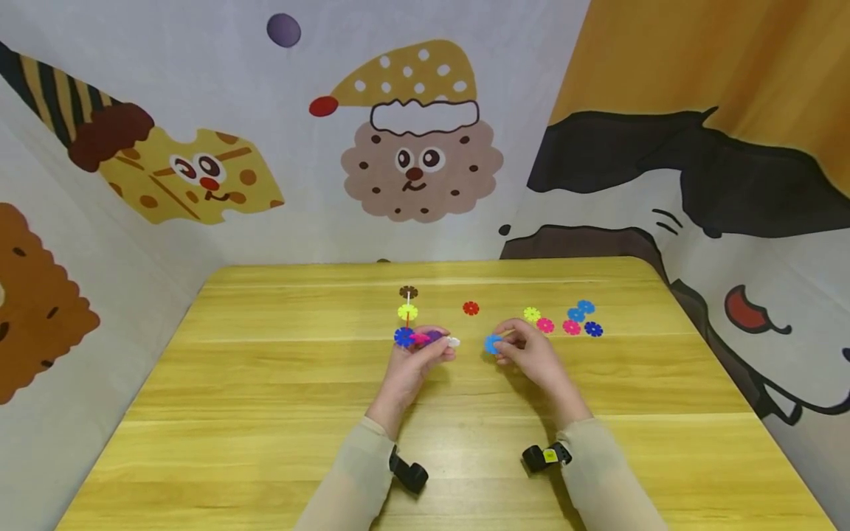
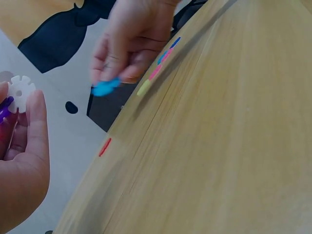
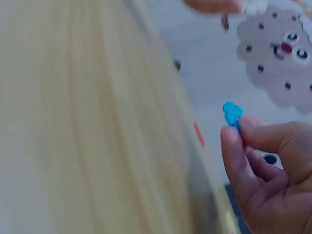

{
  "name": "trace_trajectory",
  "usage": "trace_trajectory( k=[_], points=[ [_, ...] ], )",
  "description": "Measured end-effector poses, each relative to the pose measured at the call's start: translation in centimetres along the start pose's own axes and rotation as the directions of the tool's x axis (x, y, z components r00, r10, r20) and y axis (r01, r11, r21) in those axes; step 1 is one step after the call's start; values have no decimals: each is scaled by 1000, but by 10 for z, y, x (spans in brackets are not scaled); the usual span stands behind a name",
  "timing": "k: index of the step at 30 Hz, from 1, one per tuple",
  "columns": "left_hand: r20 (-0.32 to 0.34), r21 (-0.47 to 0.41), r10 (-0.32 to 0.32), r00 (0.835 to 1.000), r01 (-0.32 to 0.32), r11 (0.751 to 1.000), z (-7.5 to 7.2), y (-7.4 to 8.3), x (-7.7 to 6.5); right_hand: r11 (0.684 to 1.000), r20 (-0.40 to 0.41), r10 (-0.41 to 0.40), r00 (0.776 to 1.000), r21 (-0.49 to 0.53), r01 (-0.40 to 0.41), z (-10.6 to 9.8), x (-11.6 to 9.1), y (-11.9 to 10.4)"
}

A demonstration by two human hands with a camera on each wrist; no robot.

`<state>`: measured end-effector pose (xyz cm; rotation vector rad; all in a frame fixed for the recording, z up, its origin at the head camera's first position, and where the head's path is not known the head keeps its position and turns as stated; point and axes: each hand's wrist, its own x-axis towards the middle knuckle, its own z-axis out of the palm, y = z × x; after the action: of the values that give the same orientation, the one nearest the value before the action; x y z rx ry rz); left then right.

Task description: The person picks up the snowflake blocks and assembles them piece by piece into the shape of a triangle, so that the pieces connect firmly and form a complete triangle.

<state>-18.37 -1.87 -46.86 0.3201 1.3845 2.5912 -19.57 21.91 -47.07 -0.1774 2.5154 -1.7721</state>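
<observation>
My left hand grips a chain of linked notched plastic discs. Its brown disc, yellow disc and dark blue disc run down the left side, with thin edge-on pieces between them. From there a pink disc and a purple disc lead to a white disc at the fingertips. Part of the chain is hidden by the fingers. Across a small gap, my right hand pinches a light blue disc between thumb and fingers, above the table.
A single red disc lies on the wooden table beyond the hands. Farther right are loose discs: a yellow one, pink ones, light blue ones and a dark blue one. A cartoon-printed curtain stands behind the table.
</observation>
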Motion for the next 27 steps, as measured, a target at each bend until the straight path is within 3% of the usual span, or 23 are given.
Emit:
trace_trajectory(
  k=[4, 9, 18, 27],
  points=[
    [-4, 4, -4, 1000, 4, 1000, 1, 0, 0, 980, 60, -49, 997, 196, 36, 11, -3, -14],
    [9, 19, -2, 1000, 2, 1000, 1, 1, 1, 944, 101, -84, 991, 328, 47, 19, -6, -25],
    [47, 16, 10, 999, -11, 1000, 1, 1, 1, 919, 142, -56, 988, 394, -5, 24, -6, -31],
    [61, 34, 11, 998, -13, 999, 3, 0, 1, 920, 170, -71, 983, 392, -2, 25, -5, -30]
  ],
)
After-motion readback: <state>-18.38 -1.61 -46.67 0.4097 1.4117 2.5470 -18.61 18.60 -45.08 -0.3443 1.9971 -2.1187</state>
